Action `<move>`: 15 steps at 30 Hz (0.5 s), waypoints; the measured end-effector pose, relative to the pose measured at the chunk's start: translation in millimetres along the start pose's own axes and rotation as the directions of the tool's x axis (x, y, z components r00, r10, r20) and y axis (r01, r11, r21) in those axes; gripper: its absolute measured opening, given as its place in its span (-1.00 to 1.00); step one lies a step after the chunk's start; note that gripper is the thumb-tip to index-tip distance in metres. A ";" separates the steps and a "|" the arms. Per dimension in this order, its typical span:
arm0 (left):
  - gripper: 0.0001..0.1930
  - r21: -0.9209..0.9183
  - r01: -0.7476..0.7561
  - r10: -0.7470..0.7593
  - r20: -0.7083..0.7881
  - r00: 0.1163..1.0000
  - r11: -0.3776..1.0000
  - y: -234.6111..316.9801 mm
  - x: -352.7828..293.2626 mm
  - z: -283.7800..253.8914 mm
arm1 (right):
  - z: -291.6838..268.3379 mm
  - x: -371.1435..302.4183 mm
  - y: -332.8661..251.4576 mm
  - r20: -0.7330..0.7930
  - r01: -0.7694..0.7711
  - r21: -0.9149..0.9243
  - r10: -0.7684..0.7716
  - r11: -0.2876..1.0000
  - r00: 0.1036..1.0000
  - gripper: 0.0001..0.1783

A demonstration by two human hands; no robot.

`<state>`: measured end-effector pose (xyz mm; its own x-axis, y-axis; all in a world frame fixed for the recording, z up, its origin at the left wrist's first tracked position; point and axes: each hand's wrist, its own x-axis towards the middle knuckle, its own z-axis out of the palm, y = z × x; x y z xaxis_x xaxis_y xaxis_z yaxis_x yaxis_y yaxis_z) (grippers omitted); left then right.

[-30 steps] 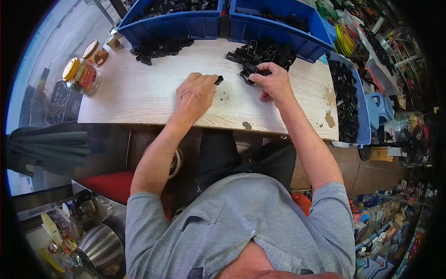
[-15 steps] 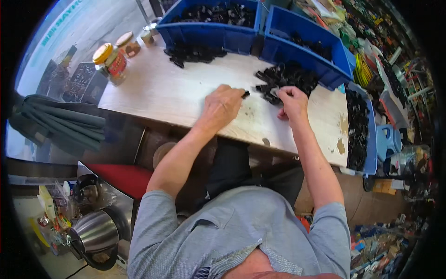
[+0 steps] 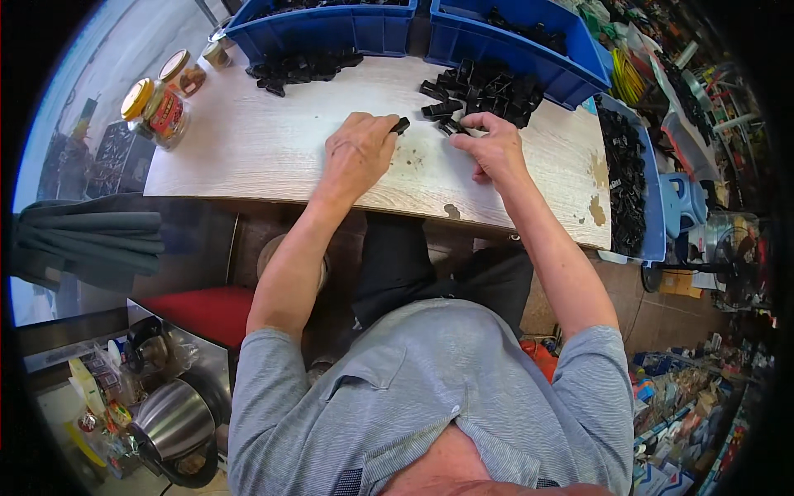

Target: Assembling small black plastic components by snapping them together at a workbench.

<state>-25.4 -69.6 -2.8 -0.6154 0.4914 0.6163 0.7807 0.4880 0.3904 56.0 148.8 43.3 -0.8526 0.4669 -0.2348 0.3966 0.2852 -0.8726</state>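
Observation:
On the pale wooden table, my left hand (image 3: 359,154) is closed with a small black plastic piece (image 3: 401,126) poking out past its fingertips. My right hand (image 3: 494,150) pinches another black plastic piece (image 3: 450,126) between thumb and finger, at the near edge of a heap of similar pieces (image 3: 496,87). One loose piece (image 3: 442,109) lies just beyond those fingertips. A smaller group of black pieces (image 3: 302,69) lies at the far left, in front of a blue bin.
Two blue bins (image 3: 331,33) (image 3: 517,62) with black pieces line the table's far side. A lighter blue bin (image 3: 654,198) of them stands at the right. Lidded jars (image 3: 168,117) (image 3: 184,76) stand at the left corner. A steel kettle (image 3: 175,417) is at lower left.
The view has shifted, so the table appears higher and further left. My right fingers have gone from a blurred grip in the heap to a black piece at its near edge. The left hand keeps its piece.

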 end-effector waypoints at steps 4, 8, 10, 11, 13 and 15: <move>-0.75 -0.001 0.007 -0.007 0.014 1.000 1.000 2.0 -0.7 -2.6 | 4.3 0.7 -1.1 0.010 0.006 -0.084 -0.005 0.996 1.000 -0.61; -0.74 -0.073 0.022 -0.025 -0.035 0.999 0.997 2.3 -1.7 -3.2 | 0.6 1.8 5.7 0.014 0.004 -0.058 -0.003 0.998 1.000 -0.64; -0.75 -0.227 0.045 -0.055 -0.040 0.998 0.973 6.9 -2.6 -0.8 | -2.2 -5.0 4.6 0.115 -0.024 -0.030 0.027 0.999 0.993 -0.68; -0.75 -0.227 0.048 -0.058 -0.037 0.998 0.973 10.3 -2.3 2.3 | -1.8 -6.8 4.3 0.117 -0.027 -0.030 0.030 0.999 0.993 -0.68; -0.75 -0.274 -0.086 0.077 -0.045 0.996 0.958 23.2 2.3 9.5 | -2.4 -10.4 4.1 0.191 0.011 -0.031 -0.005 0.999 0.982 -0.70; -0.76 -0.249 -0.109 0.106 -0.025 0.994 0.962 29.0 7.1 16.3 | -2.6 -12.2 4.9 0.194 0.033 -0.029 -0.027 0.999 0.981 -0.72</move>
<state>-8.8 -40.2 1.7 -0.5260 0.5220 0.6715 0.8456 0.2362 0.4788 69.2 146.6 43.0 -0.9127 0.2876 -0.2903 0.3781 0.3249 -0.8669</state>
